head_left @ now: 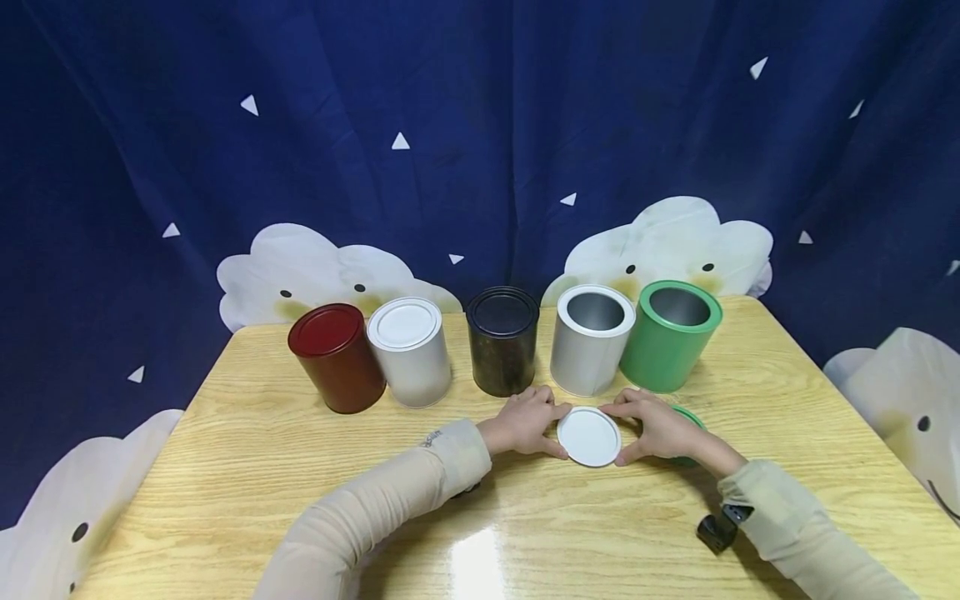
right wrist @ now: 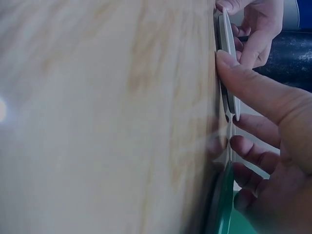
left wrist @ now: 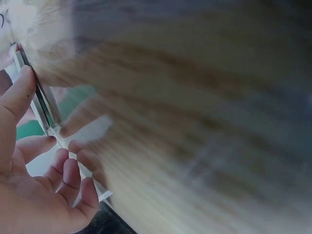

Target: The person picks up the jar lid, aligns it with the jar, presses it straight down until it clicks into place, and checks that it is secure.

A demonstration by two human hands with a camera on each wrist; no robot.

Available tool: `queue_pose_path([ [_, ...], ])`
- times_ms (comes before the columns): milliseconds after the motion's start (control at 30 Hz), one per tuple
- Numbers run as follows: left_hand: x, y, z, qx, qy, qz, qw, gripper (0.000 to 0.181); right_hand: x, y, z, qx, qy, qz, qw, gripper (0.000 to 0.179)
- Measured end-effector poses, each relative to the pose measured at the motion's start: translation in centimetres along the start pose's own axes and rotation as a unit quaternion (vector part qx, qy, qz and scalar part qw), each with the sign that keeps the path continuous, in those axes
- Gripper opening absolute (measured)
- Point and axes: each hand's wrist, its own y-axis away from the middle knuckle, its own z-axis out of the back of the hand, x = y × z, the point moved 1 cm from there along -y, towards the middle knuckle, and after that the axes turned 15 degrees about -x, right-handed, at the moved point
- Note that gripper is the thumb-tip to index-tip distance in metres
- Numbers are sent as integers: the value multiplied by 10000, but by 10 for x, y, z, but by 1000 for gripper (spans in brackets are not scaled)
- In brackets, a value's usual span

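A round white can lid is held flat, close over the table, between both hands. My left hand grips its left edge with thumb and index finger. On the opposite edge, my right hand pinches it the same way. The right wrist view shows the lid edge-on, a thumb at its near side. Partly hidden under the right hand lies a green lid. Just behind the hands stand an uncovered white can and an uncovered green can.
A dark red can, another white can and a black can, all lidded, stand left of the uncovered cans along the back of the wooden table. Behind hangs a blue curtain with cloud prints.
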Motion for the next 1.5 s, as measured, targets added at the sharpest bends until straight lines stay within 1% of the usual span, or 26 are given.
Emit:
queue_pose_path([
  [133, 1, 1, 1, -23, 88, -23, 10000, 73, 0, 0, 2, -30, -53, 76, 10000, 76],
  [267, 3, 1, 2, -21, 239, -58, 9997, 73, 1, 0, 5, -40, -282, 178, 9994, 75],
  [400, 4, 1, 5, 9, 607, 22, 9982, 75, 1, -1, 7, -73, -406, 292, 9987, 72],
  [500, 5, 3, 9, 43, 930, 98, 9956, 76, 0, -1, 8, -83, -434, 337, 9985, 71],
  [667, 8, 5, 12, -52, 1339, 24, 9910, 76, 2, -2, 10, -97, -542, 259, 9981, 71],
  [767, 11, 6, 11, -193, 1679, -76, 9856, 75, 3, -1, 10, -141, -624, 259, 9976, 71],
  [933, 16, 6, 10, -486, 2357, -384, 9698, 70, 3, -1, 11, -225, -673, 287, 9971, 72],
  [1000, 17, 6, 10, -613, 2519, -551, 9642, 68, 4, -1, 11, -247, -644, 299, 9972, 71],
  [1100, 18, 7, 11, -784, 2657, -692, 9584, 67, 6, -2, 13, -285, -617, 320, 9972, 71],
  [1200, 17, 8, 13, -895, 2762, -719, 9542, 68, 8, -2, 15, -333, -608, 379, 9969, 71],
  [1300, 16, 10, 13, -910, 2912, -649, 9501, 70, 10, -3, 17, -369, -612, 456, 9964, 71],
  [1433, 15, 12, 14, -853, 3044, -475, 9475, 72, 12, -3, 19, -357, -683, 466, 9959, 69],
  [1500, 14, 13, 15, -869, 3047, -414, 9476, 72, 13, -3, 20, -348, -754, 426, 9956, 69],
])
